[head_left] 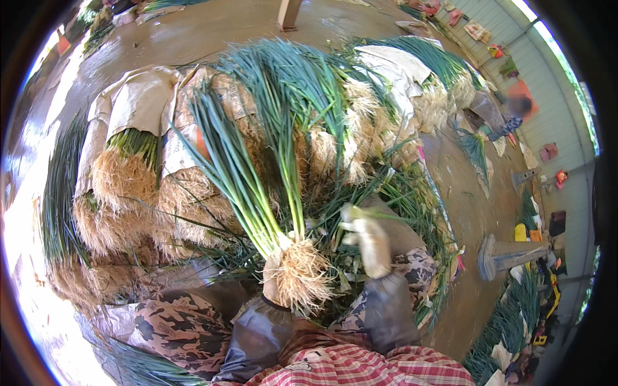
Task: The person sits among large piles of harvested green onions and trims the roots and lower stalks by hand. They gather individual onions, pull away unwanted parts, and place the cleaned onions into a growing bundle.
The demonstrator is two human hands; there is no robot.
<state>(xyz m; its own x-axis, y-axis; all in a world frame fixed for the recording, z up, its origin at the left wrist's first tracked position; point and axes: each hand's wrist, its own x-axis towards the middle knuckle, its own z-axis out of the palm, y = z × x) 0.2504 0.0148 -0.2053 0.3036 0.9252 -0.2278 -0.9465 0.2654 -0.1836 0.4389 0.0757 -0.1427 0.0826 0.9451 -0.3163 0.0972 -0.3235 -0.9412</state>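
A bunch of green onions (257,206) stands tilted in front of me, its long green leaves pointing up and away and its pale roots hanging toward my lap. My left hand (272,278) is closed round the white stems just beside the root tangle, which partly hides the fingers. To the right of the bunch my right hand (370,243), in a pale glove, is smeared by motion above loose green leaves. Whether its fingers grip anything is unclear. Dark sleeve covers wrap both forearms.
Bundled onions (125,177) wrapped in pale sacking are stacked at left, roots toward me. More onions (351,125) lie piled ahead. Trimmed leaves (412,199) litter the ground beside my camouflage-clad legs. Another person (502,116) handles onions at far right, near a grey stool (505,256).
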